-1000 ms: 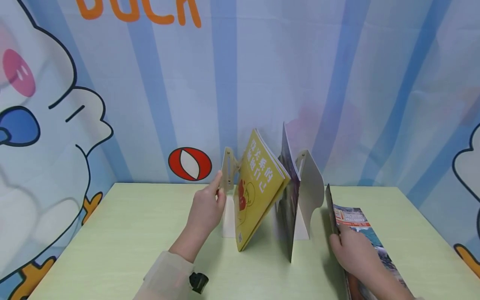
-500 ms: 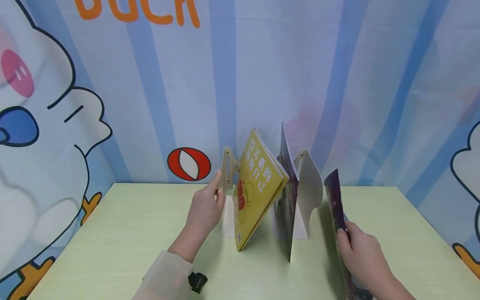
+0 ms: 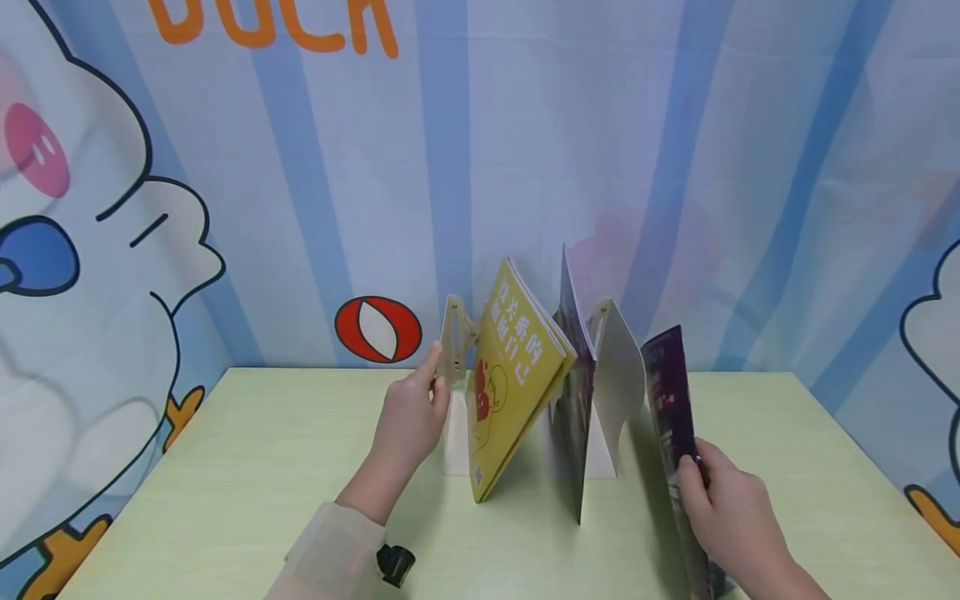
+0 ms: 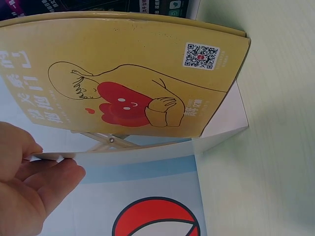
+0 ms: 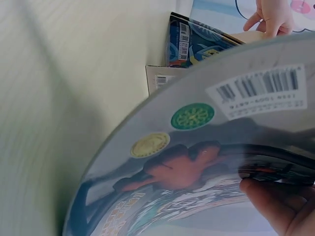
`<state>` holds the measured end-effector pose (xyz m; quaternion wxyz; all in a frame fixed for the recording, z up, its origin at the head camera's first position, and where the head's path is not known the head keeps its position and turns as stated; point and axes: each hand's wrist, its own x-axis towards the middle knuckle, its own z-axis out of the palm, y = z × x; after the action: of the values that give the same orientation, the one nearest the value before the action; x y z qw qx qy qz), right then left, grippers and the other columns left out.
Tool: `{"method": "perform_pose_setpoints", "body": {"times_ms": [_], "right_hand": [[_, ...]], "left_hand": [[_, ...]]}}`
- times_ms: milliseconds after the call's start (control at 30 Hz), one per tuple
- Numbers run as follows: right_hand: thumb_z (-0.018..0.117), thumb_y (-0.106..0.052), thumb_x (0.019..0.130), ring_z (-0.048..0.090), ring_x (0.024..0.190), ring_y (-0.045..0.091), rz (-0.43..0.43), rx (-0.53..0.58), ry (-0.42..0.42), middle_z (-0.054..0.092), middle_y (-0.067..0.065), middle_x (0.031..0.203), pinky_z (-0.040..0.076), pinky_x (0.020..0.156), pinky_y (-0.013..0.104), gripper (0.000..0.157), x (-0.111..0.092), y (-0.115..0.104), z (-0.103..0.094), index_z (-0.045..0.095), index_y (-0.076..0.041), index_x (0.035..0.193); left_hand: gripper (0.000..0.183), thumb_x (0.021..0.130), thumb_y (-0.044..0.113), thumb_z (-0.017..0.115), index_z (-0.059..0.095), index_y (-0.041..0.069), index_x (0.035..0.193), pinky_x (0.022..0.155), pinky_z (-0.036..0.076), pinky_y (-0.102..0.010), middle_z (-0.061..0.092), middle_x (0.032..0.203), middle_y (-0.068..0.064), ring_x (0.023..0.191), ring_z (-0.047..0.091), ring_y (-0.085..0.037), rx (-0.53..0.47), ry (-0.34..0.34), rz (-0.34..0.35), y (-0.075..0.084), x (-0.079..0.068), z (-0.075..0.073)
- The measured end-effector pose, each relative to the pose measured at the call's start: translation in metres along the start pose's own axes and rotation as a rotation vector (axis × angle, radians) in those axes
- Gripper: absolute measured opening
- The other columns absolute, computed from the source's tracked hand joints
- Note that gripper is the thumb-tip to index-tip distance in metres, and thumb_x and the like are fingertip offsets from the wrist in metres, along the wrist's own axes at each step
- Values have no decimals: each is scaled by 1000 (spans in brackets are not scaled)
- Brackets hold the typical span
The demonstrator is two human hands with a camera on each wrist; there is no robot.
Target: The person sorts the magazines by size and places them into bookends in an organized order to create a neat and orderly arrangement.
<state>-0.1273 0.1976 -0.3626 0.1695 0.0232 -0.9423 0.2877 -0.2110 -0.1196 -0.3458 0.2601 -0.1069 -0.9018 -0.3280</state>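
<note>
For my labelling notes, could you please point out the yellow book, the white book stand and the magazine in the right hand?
Yellow book point(image 3: 513, 387): head view, middle of its printed cover.
White book stand point(image 3: 622, 379): head view, its right end plate.
Magazine point(image 3: 671, 408): head view, dark cover near its top.

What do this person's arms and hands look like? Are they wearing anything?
The left hand and right hand are bare, with no gloves. A plain, pale beige-grey sleeve covers the left forearm. A small black object shows beside it, its nature unclear. No sleeve shows on the right.
</note>
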Motion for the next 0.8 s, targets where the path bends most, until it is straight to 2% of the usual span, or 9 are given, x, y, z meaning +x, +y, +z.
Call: {"method": "perform_pose_setpoints", "body": {"times_ms": [167,300,600,800], "right_hand": [[45,-12,96,54,52,3,-67,-3,143,70,13,77,42,44,21,31,-2,-2,2,59,5,119],[49,-8,93,57,54,8,-100,-4,228,71,16,80,44,44,22,29,-5,-3,2,60,4,117],[49,-9,95,66,61,26,-97,-17,299,71,21,86,48,47,27,31,-10,-8,-4,58,3,122],[54,-5,90,66,60,24,-165,-19,434,72,20,84,45,48,15,30,-14,-11,-8,62,1,119]], "left_hand": [[49,92,6,55,45,2,139,44,37,-16,58,63,-7,48,40,-8,-6,-1,-1,0,0,0],[49,92,6,55,45,2,139,44,37,-16,60,65,-8,48,41,-9,-9,-3,-3,0,0,0],[49,92,6,56,44,3,140,45,38,-16,63,70,-10,50,44,-9,-15,-8,-14,0,0,-1],[50,92,7,56,44,3,140,45,39,-15,66,75,-12,51,47,-9,-19,-12,-17,2,0,-1]]}}
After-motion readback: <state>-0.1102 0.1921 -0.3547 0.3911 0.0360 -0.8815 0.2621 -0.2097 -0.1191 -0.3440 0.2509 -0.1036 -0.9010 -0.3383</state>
